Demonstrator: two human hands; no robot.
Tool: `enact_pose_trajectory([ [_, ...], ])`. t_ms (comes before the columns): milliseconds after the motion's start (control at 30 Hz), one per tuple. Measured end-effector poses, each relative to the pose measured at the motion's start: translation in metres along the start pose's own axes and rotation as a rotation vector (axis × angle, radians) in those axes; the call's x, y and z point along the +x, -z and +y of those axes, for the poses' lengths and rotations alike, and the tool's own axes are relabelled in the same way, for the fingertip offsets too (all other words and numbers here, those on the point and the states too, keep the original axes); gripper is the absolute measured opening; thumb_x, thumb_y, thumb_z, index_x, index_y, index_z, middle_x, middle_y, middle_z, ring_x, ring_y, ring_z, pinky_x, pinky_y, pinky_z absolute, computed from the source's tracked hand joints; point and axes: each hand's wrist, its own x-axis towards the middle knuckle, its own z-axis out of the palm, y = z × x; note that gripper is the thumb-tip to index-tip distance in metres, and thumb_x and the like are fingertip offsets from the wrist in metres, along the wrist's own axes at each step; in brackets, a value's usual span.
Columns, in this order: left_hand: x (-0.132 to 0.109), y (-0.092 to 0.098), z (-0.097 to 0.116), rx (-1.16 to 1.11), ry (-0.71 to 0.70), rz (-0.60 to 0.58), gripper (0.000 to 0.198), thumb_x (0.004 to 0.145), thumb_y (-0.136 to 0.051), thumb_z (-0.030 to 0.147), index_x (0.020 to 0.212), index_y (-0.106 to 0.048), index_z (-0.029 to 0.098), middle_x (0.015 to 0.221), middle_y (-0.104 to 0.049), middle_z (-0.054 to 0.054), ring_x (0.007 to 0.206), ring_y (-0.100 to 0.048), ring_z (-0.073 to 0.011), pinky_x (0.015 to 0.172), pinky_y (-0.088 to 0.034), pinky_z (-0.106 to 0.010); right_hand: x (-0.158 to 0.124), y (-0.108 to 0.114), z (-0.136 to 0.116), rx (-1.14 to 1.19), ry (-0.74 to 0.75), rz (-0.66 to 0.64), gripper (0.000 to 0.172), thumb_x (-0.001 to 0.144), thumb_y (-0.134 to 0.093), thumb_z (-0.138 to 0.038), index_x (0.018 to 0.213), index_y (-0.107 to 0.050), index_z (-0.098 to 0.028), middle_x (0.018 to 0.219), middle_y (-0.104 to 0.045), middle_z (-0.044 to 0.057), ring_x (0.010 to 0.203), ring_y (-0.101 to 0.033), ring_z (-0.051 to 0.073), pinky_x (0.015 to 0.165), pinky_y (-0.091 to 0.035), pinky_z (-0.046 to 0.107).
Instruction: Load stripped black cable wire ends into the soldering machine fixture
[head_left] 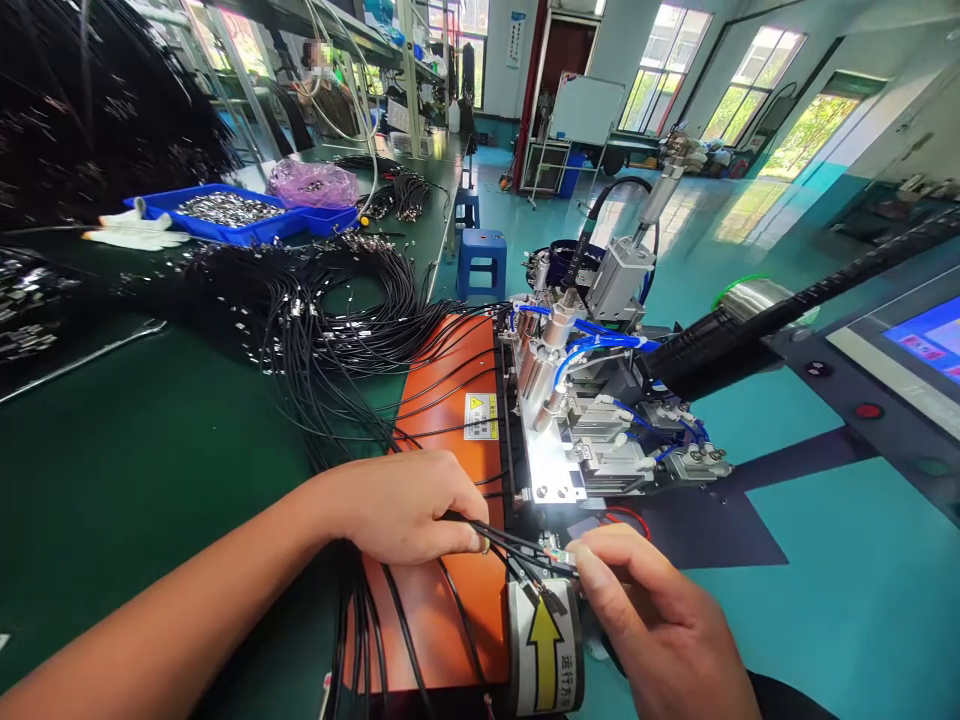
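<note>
My left hand [420,505] is closed around several thin black cables [510,542] above the orange machine cover [450,385]. To its right, my right hand [652,600] pinches near the cable ends, where a small connector with coloured wires [556,555] shows between thumb and forefinger. Just below the cable ends sits a rounded white guard with a yellow arrow [546,645]. More black cables run across the orange cover and hang under my left wrist. My fingers hide part of the held cables.
Metal machine cylinders with blue air hoses [577,360] stand beyond my hands. A large cable bundle [330,310] lies on the green table [180,480]. Behind it is a blue tray [225,232] of small metal parts. A control panel [885,370] juts in at right; a person [326,95] sits far back.
</note>
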Motion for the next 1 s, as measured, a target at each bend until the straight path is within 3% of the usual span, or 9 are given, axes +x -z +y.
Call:
enact_pose_trajectory([
  [133,0.000,0.000,0.001,-0.008,-0.008,-0.001,0.029,0.085,-0.056,0.015,0.059,-0.046,0.017,0.053,-0.041,0.005,0.049,-0.037,-0.0096,0.050,-0.029,-0.025,-0.003,-0.004,0.000,0.055,-0.039,-0.017,0.031,0.093,-0.058,-0.048,0.083,-0.069,-0.022,0.082,-0.069,0.005,0.077,-0.065,0.020,0.063,-0.052,0.022],
  [633,0.001,-0.002,-0.001,0.028,-0.011,0.009,0.024,0.087,-0.059,0.016,0.064,-0.052,0.017,0.057,-0.045,0.005,0.051,-0.039,-0.0100,0.052,-0.031,-0.024,-0.005,-0.005,0.006,0.106,-0.115,-0.043,0.030,0.092,-0.059,-0.050,0.087,-0.070,-0.023,0.078,-0.065,0.003,0.071,-0.061,0.017,0.062,-0.050,0.020],
  [833,0.001,-0.001,-0.003,0.034,-0.025,0.004,0.022,0.090,-0.057,0.017,0.068,-0.058,0.017,0.060,-0.050,0.005,0.054,-0.041,-0.0099,0.054,-0.031,-0.024,-0.008,0.010,0.018,0.229,-0.251,0.039,0.040,0.088,-0.060,-0.059,0.094,-0.071,-0.022,0.066,-0.064,0.002,0.058,-0.058,0.014,0.055,-0.050,0.021],
  [1000,0.001,-0.001,-0.002,0.060,-0.007,-0.012,0.024,0.092,-0.056,0.018,0.068,-0.055,0.017,0.061,-0.049,0.005,0.056,-0.043,-0.0099,0.055,-0.031,-0.024,-0.017,0.022,0.024,0.234,-0.310,0.089,0.042,0.086,-0.062,-0.061,0.083,-0.071,-0.020,0.063,-0.059,0.000,0.053,-0.051,0.010,0.051,-0.044,0.018],
])
